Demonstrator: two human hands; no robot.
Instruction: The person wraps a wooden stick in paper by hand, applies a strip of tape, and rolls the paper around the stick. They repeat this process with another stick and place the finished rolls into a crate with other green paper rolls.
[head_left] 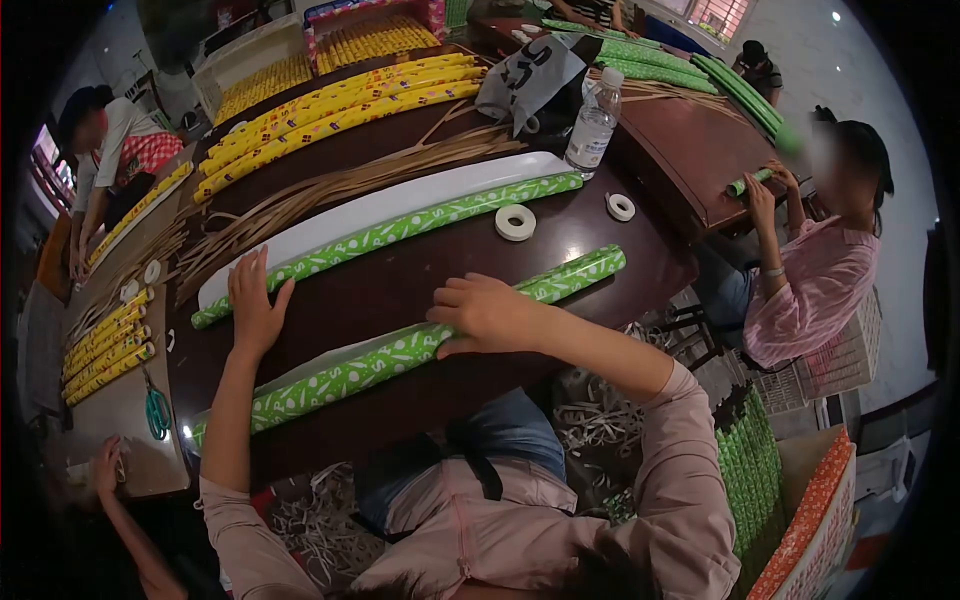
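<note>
My left hand (pixel 257 308) lies with fingers apart at the left part of a partly unrolled green patterned sheet (pixel 400 228), whose white underside faces up behind its rolled edge. Nearer my body lies a green patterned roll (pixel 345 380). My right hand (pixel 485 315) rests over the middle of this roll, fingers curved round it. The roll's left end passes behind my left forearm. Beyond the sheet is a bundle of thin brown strips (pixel 340 185). A white tape roll (pixel 515 223) and a smaller one (pixel 620 207) lie between the sheet and the right table edge.
A water bottle (pixel 594 125) stands by a grey plastic bag (pixel 535 80). Yellow rolls (pixel 340 110) lie at the back. Teal scissors (pixel 157 412) are at the left. Co-workers sit left and right (pixel 815 260). Green rolls (pixel 750 470) stand in a box at lower right.
</note>
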